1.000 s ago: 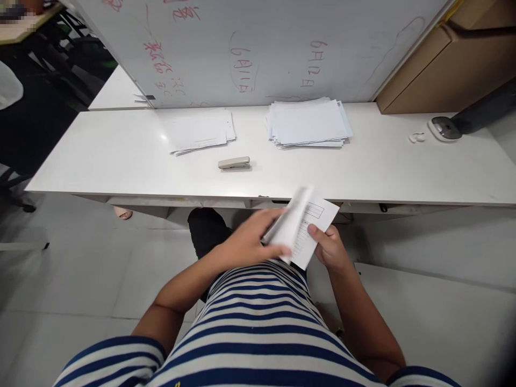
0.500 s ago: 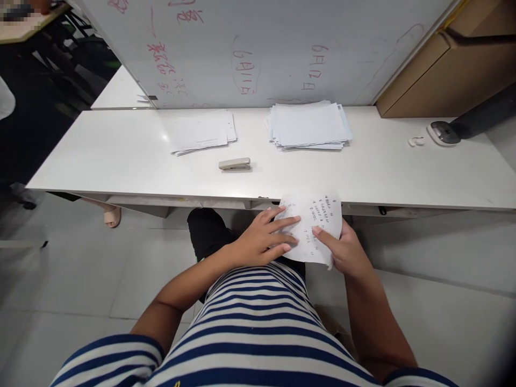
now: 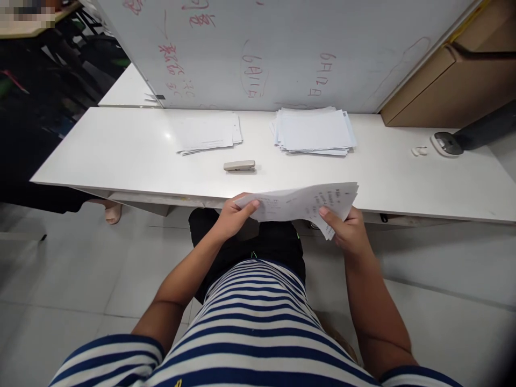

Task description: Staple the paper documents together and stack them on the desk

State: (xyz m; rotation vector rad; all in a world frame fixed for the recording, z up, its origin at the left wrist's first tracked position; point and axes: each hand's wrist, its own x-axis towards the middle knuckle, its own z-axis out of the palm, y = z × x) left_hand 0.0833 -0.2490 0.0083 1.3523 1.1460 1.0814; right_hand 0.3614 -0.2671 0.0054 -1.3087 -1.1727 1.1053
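Several printed sheets of paper (image 3: pixel 296 203) are stretched between my hands at the desk's front edge, curved along their length. My left hand (image 3: pixel 237 216) is closed on their left end, thumb on top. At the other end my right hand (image 3: pixel 347 228) grips them, its thumb also on the printed face. Most of my fingers are hidden beneath the paper. A beige stapler (image 3: pixel 239 166) lies on the desk beyond my left hand. Behind it is a thin stack of papers (image 3: pixel 207 133), and to the right a thicker stack of papers (image 3: pixel 314 130).
The white desk (image 3: pixel 133 156) runs across in front of me. A whiteboard (image 3: pixel 290 48) with red writing stands along its back. On the right are a cardboard box (image 3: pixel 439 86), a dark-topped device (image 3: pixel 447 144) and small white items (image 3: pixel 419 151). Another person's foot (image 3: pixel 113 213) shows at left.
My left hand went from lying spread on the paper to gripping its left end. The sheets have opened out lengthwise and risen toward the desk edge. My right hand keeps its hold.
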